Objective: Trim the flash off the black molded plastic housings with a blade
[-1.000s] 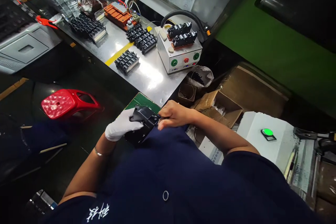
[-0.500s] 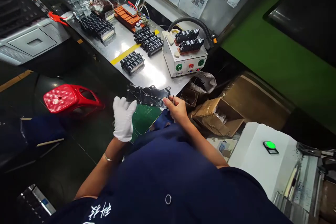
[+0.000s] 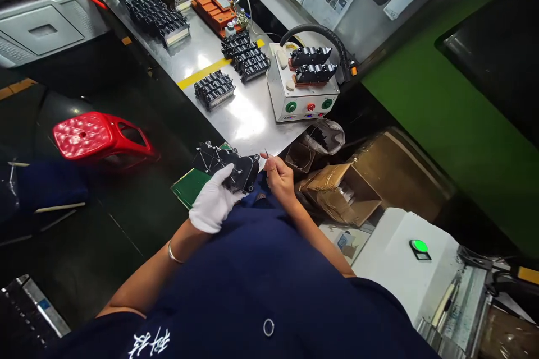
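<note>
My left hand (image 3: 214, 202), in a white glove, grips a black molded plastic part (image 3: 229, 165), its thumb lying across the upper face. The part is tilted, with ribs and round bosses along its edges. Just to its right, my bare right hand (image 3: 281, 180) is closed in a pinch around a small thin pointed tool (image 3: 266, 153). Only the tool's tip shows above the fingers; its kind cannot be made out. The tip is near the part's right end, apparently apart from it. A green board (image 3: 189, 188) lies below the part.
On the metal table (image 3: 248, 118) stand stacks of black parts (image 3: 214, 90), an orange fixture (image 3: 214, 8) and a white control box (image 3: 303, 106) carrying two black parts. A red stool (image 3: 96, 137) is at left. Cardboard boxes (image 3: 337, 190) and a bag (image 3: 330, 137) sit at right.
The black part has passed from my right hand to my left, which was open beside it, and has turned and tilted. My right hand has let go of it and keeps the thin tool.
</note>
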Tool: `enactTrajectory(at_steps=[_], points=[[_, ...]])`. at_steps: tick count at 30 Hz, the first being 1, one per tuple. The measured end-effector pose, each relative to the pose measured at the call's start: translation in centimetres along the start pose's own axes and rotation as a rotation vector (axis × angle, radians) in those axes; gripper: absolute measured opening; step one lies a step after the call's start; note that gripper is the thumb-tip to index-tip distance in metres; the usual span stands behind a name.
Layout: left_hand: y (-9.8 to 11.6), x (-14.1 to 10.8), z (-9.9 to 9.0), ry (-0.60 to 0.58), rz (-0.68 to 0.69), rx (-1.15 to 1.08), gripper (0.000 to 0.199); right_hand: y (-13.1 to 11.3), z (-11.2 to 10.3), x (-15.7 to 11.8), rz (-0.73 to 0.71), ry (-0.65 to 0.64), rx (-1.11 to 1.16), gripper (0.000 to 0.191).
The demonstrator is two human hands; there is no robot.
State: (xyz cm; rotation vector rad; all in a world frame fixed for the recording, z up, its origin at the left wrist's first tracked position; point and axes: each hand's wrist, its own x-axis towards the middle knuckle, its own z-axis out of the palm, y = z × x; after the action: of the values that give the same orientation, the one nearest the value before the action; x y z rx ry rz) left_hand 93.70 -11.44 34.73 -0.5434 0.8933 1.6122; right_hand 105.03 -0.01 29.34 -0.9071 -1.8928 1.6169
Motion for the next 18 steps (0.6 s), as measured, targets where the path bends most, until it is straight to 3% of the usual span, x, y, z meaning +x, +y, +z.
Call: enactTrajectory(at_steps=[7, 13, 18], points=[[-0.4, 0.0, 0.1, 0.009, -0.052, 0.038, 0.021, -0.1, 0.7, -0.5, -0.071, 0.082, 0.055, 0.043], [-0.1, -1.7, 0.6, -0.078, -0.067, 0.125, 0.032, 1.3, -0.6, 0.8, 0.005, 0.238, 0.040, 0.051], [0.1, -1.7, 0.9, -0.061, -0.049, 0.136, 0.032, -0.4, -1.2, -0.7, -0.091, 0.085, 0.083, 0.046]])
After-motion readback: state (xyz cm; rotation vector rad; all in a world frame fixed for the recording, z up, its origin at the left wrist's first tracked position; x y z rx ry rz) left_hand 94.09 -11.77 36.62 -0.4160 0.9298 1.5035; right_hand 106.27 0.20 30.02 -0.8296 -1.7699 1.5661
